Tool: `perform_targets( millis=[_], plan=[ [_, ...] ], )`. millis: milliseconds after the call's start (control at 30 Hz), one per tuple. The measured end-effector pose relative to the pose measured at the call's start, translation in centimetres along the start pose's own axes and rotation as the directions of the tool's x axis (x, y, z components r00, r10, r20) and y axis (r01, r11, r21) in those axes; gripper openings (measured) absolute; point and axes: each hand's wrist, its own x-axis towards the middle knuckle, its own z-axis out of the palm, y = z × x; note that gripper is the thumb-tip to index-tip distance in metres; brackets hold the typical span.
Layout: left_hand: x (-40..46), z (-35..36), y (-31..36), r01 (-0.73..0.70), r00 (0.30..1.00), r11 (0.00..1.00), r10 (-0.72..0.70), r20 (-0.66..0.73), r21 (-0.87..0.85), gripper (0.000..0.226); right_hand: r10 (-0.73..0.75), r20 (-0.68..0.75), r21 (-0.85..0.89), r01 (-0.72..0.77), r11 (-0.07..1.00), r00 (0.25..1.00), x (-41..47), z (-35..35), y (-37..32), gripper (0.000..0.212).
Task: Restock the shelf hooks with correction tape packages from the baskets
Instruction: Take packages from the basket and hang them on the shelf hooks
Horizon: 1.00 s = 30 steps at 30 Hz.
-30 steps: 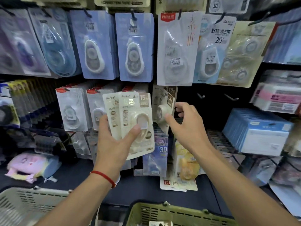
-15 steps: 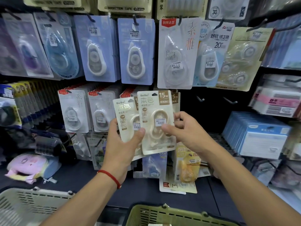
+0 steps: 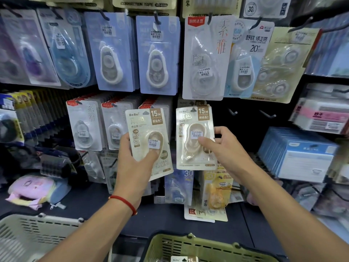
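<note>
At the shelf hooks, each hand gripped a cream tape package: left hand [image 3: 135,165] one package [image 3: 149,142], right hand [image 3: 225,150] another package [image 3: 194,137].

Pink pouch [image 3: 32,190] lower left; blue boxes [image 3: 300,154] right.

Upper row of correction tape packages [image 3: 156,55] hangs on hooks across the shelf wall. Below it, a second row [image 3: 85,125] hangs at left. Left hand [image 3: 132,167] holds one package [image 3: 149,140] in front of that row; right hand [image 3: 224,150] holds another package [image 3: 194,137] just to its right, at a hook [image 3: 193,110]. Two bare hooks [image 3: 268,114] lie further right. Two baskets [image 3: 207,246] sit nearest the person, below the hands.
</note>
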Motion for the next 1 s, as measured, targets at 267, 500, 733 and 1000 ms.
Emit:
perform_targets(
  millis=[267, 500, 733, 1000],
  plan=[
    [-0.1, 0.2, -0.2, 0.005, 0.999, 0.999, -0.007, 0.039, 0.041, 0.057, -0.286, -0.151, -0.656, 0.121, 0.745, 0.946, -0.4, 0.2, -0.4, 0.053],
    [-0.9, 1.3, -0.3, 0.064, 0.964, 0.998, -0.057, 0.259, -0.019, 0.065, -0.110, 0.209, -0.206, 0.154, 0.966, 0.972, -1.0, 1.8, -1.4, 0.029],
    [-1.1, 1.4, -0.5, 0.029, 0.933, 0.993, -0.067, 0.354, 0.112, 0.073, -0.069, 0.034, -0.028, 0.070, 0.997, 0.997, -0.8, 0.5, -1.2, 0.029],
    [-0.9, 1.5, -0.7, -0.059, 0.949, 0.966, -0.023, 0.314, 0.251, 0.061, -0.203, -0.174, -0.512, 0.088, 0.854, 0.964, -0.3, 0.4, -0.2, 0.062]
  ],
)
